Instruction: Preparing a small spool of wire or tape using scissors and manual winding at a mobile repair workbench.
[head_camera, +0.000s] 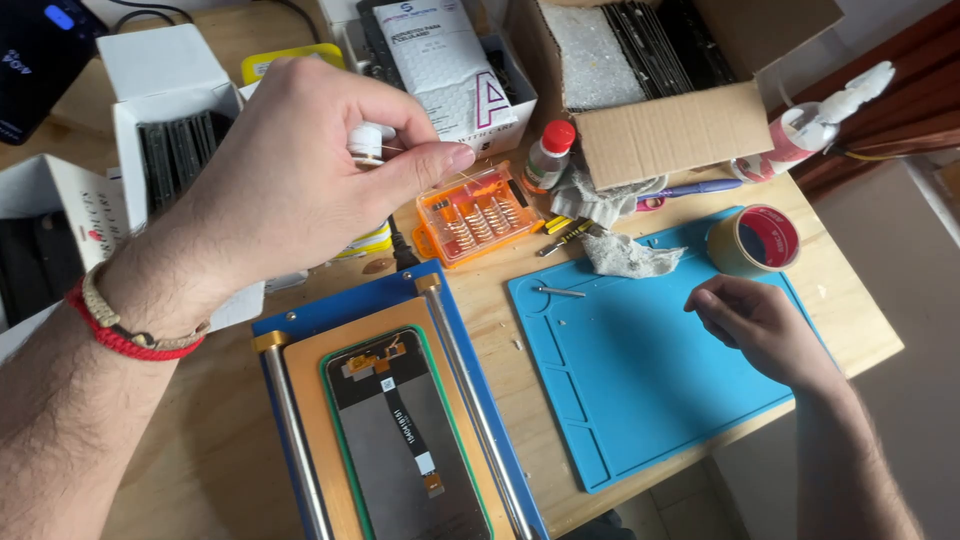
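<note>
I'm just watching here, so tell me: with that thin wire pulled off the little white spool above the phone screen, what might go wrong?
Three risks, as I judge them:
1. The thin wire between the left hand and its white spool is barely visible; it might snap or nick a finger.
2. The phone screen lies with its ribbon cable exposed; a snag could tear it.
3. The open orange bit case sits under the raised hand and could get knocked.

tape roll (757, 240) | orange bit case (478, 212) | cardboard box (675, 130) | blue mat (640, 380) | crumpled rag (625, 255)
</note>
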